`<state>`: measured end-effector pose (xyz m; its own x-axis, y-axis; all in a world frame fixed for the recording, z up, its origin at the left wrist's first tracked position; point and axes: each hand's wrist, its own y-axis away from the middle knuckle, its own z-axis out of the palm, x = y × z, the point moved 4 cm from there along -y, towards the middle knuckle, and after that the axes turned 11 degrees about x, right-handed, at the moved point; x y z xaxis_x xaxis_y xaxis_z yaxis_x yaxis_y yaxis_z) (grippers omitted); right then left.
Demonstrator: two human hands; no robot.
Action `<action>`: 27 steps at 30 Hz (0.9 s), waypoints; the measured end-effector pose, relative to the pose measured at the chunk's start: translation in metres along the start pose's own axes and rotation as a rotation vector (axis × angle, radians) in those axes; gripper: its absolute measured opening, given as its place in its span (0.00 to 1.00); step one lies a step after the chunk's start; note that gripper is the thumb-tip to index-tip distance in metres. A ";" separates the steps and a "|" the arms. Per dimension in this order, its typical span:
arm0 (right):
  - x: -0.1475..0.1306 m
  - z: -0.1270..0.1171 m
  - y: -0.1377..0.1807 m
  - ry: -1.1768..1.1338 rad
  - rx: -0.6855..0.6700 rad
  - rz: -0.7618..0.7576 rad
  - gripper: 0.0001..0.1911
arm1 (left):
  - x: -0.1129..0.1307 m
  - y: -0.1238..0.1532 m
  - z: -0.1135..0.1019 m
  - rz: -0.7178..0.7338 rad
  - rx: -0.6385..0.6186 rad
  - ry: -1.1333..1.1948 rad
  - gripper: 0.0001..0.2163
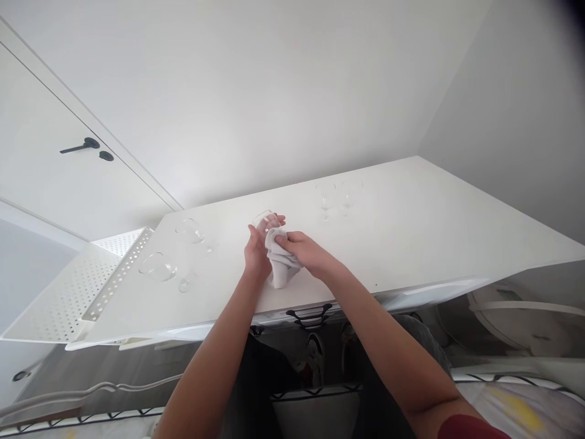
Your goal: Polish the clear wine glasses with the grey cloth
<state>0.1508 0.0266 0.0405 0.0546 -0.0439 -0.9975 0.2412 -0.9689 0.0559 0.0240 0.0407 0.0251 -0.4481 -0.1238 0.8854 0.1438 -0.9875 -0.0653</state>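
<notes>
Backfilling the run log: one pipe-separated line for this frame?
left hand: holds clear glass | right hand: holds white cloth against it | white tabletop: left glass pair, right glass pair

A short, deep-red sleeve [470, 428] shows between four and five o'clock; both forearms [232, 326], left hand [258, 250] and right hand [311, 252] are bare. Around six o'clock are dark trousers [249, 396] and, in shadow, a dark shoe [314, 352] with white parts, its pattern blurred.
</notes>
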 end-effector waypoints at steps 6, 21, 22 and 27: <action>-0.001 0.006 0.004 0.109 0.044 -0.055 0.18 | 0.001 0.000 -0.002 0.026 0.044 0.016 0.31; -0.013 -0.007 0.008 0.634 0.260 -0.178 0.08 | -0.002 -0.001 0.005 0.005 -0.040 -0.019 0.27; -0.014 -0.007 0.009 0.722 0.299 -0.208 0.09 | -0.002 -0.001 0.005 0.009 -0.042 -0.026 0.27; -0.008 -0.008 0.007 0.375 0.089 -0.106 0.13 | -0.004 -0.002 0.001 0.013 -0.043 0.031 0.29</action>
<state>0.1599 0.0225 0.0495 0.3879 0.1333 -0.9120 0.1803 -0.9813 -0.0668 0.0261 0.0432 0.0219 -0.4737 -0.1388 0.8697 0.1117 -0.9890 -0.0970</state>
